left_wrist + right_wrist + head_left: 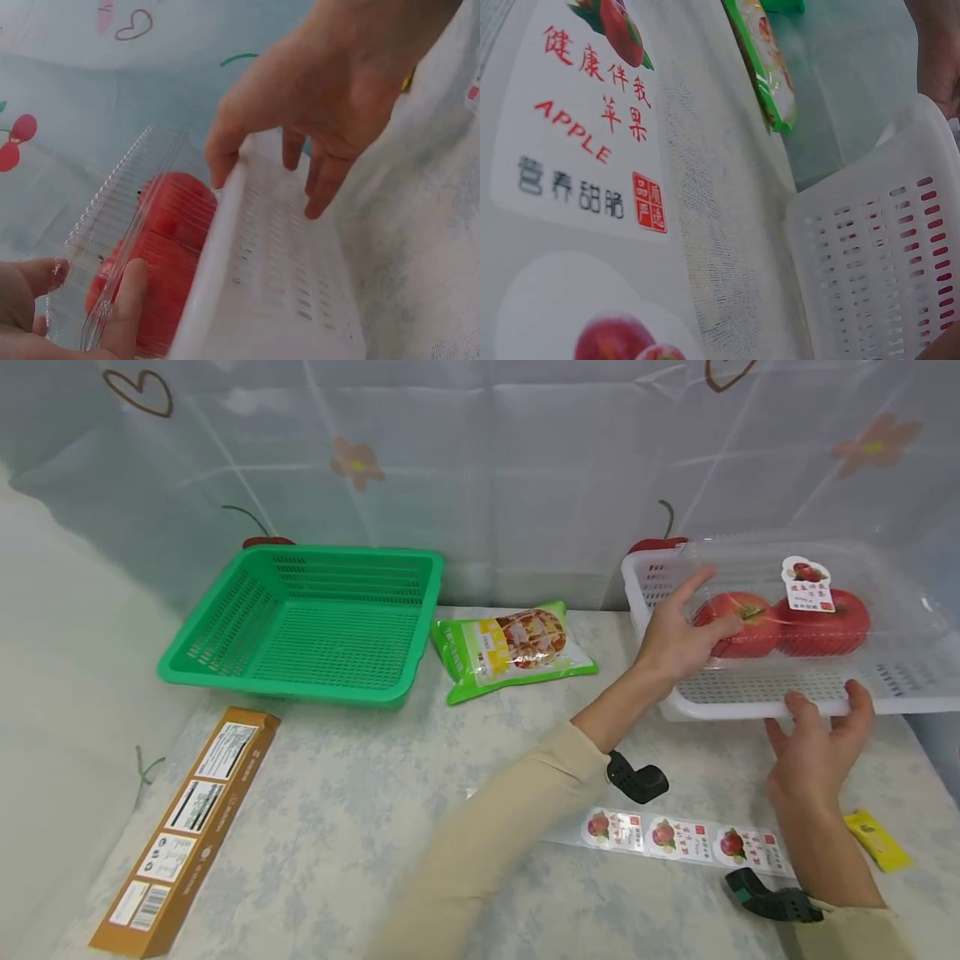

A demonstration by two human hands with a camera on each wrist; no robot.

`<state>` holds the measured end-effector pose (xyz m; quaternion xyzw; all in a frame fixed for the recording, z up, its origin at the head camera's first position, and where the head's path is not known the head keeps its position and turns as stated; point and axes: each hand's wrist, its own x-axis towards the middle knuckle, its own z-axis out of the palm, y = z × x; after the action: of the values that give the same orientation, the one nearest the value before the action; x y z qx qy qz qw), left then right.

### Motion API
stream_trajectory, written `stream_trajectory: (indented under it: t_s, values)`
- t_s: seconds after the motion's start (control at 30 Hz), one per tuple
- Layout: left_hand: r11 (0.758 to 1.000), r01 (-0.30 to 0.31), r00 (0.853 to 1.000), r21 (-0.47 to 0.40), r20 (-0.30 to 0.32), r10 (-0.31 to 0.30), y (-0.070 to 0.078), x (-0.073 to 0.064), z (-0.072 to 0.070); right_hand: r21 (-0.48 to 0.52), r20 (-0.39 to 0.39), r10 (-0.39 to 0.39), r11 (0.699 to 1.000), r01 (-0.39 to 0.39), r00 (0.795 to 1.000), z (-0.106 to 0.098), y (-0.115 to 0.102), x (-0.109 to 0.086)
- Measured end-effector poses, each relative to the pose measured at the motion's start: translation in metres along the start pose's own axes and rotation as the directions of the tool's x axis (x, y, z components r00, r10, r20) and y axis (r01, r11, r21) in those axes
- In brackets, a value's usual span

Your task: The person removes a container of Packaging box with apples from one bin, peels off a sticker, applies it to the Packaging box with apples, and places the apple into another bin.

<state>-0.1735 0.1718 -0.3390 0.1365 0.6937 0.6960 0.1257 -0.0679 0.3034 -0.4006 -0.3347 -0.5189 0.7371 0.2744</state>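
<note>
A clear plastic box holds two red apples and bears a white apple sticker. My left hand grips its left end, thumb and fingers on opposite sides in the left wrist view. The box is over the white perforated basket, partly inside its rim as seen from the head. At the basket's near side, my right hand grips the rim, thumb on one face and fingers on the other. The basket looks tilted in the left wrist view.
A green basket stands at the back left, beside a green-and-white food packet. A long brown carton lies at the left. Near my forearms are a strip of apple stickers and a small yellow packet.
</note>
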Motion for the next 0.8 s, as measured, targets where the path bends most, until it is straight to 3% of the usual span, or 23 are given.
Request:
stream_trajectory:
  t_s: [0.13, 0.27, 0.47, 0.63, 0.8]
  values:
    - [0.989, -0.066, 0.998, 0.129, 0.0, 0.066, -0.011, 0.006, 0.001, -0.012, -0.001, 0.009, 1.0, -0.009, 1.0, 0.005, 0.003, -0.002]
    - [0.989, -0.031, 0.999, 0.142, -0.015, 0.034, -0.013, 0.01, 0.009, -0.042, 0.003, -0.022, 0.999, 0.022, 1.0, 0.005, 0.003, -0.003]
    - [0.989, 0.102, 0.994, 0.11, -0.052, -0.097, -0.012, 0.015, 0.029, -0.024, -0.001, -0.047, 0.999, 0.047, 0.999, 0.001, 0.001, -0.001]
    - [0.958, 0.233, 0.966, 0.166, -0.157, -0.207, -0.014, 0.021, 0.045, -0.02, -0.016, -0.049, 0.999, 0.049, 0.999, 0.001, 0.001, 0.0]
    - [0.937, 0.306, 0.943, 0.171, -0.187, -0.274, -0.017, 0.023, 0.053, -0.022, -0.029, -0.035, 0.999, 0.034, 0.999, 0.002, 0.002, 0.001]
